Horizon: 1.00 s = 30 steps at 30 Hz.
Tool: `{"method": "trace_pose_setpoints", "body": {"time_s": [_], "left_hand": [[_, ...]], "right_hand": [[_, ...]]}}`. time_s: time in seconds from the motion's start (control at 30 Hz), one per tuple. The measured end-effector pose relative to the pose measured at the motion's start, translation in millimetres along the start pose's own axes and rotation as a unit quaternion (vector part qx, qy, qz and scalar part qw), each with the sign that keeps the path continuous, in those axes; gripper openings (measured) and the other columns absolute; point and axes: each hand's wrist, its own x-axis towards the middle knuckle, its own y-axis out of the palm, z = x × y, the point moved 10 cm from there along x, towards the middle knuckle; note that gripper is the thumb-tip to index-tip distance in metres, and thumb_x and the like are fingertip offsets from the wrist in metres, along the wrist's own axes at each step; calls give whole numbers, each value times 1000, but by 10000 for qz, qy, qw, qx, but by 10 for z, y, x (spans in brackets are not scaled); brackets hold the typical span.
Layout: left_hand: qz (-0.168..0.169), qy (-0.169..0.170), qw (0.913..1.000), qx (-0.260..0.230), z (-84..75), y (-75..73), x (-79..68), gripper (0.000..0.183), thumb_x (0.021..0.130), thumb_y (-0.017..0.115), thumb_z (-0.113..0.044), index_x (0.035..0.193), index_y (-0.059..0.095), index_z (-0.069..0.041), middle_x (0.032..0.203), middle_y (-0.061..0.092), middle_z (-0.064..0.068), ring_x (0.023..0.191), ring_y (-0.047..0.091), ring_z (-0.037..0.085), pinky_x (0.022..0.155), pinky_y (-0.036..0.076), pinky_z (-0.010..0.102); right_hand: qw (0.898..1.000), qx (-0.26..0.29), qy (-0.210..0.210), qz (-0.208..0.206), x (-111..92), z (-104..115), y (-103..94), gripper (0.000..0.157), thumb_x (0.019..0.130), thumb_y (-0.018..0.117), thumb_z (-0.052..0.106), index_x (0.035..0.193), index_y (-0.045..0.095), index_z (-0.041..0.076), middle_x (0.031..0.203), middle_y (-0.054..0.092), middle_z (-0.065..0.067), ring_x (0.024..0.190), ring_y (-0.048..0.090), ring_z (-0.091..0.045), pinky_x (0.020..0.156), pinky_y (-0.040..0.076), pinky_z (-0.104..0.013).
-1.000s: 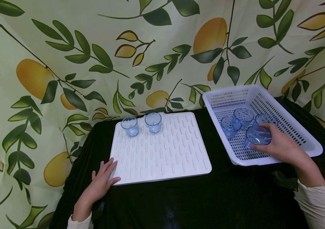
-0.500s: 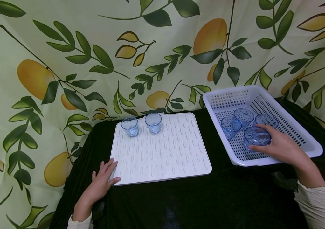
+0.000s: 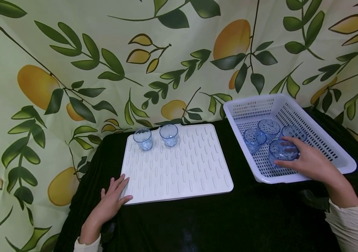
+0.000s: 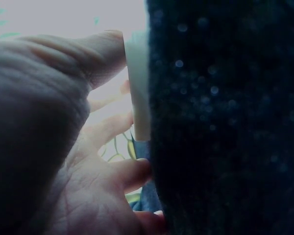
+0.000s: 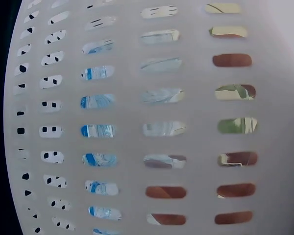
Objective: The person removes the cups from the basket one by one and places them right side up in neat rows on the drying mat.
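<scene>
In the head view my right hand (image 3: 311,159) reaches into the white slotted basket (image 3: 330,154) and grips a blue clear glass (image 3: 283,150) by its rim, thumb on the near side and fingers at the far side. Three more blue glasses stand close around it: one at the left (image 3: 254,140), one behind (image 3: 268,128) and one partly behind my fingers (image 3: 294,132). My left hand (image 3: 108,201) rests with spread fingers on the near left corner of the white ridged board (image 3: 179,171). The right wrist view shows mostly the basket's slotted wall (image 5: 127,147).
Two blue glasses, one at the left (image 3: 143,139) and one beside it (image 3: 169,135), stand upright along the board's back left edge. Black cloth (image 3: 213,220) covers the table. A fruit-and-leaf patterned curtain (image 3: 179,52) hangs behind.
The gripped glass has risen or tilted very slightly in my right hand between the first frame and the second, then stays put. My left hand and the board have not moved.
</scene>
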Motion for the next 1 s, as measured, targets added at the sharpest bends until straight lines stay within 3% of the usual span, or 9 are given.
{"method": "trace_pose_setpoints", "body": {"time_s": [0.27,0.5,1.0], "left_hand": [[-127,102,9999,-47,-4,-19,4,72,92,68,-30,152,38,-2,161,22,27,146,4,60,101,1,85],[42,-65,10000,-60,19,-5,-7,72,94,67,-29,153,35,-2,162,19,26,147,1,58,102,0,84],[37,-32,9999,-89,18,-15,-10,73,93,67,-31,153,36,-2,162,20,27,147,2,59,101,1,85]], "right_hand": [[10000,31,-25,1,-2,-10,-2,111,80,76,59,154,23,-4,142,31,-46,117,41,-65,89,39,-71],[10000,-15,28,61,6,-6,20,113,79,75,61,155,21,-3,143,30,-47,119,38,-66,92,36,-73],[9999,-70,29,67,-8,4,21,112,79,75,63,155,23,-1,144,30,-46,118,40,-66,91,37,-73]]}}
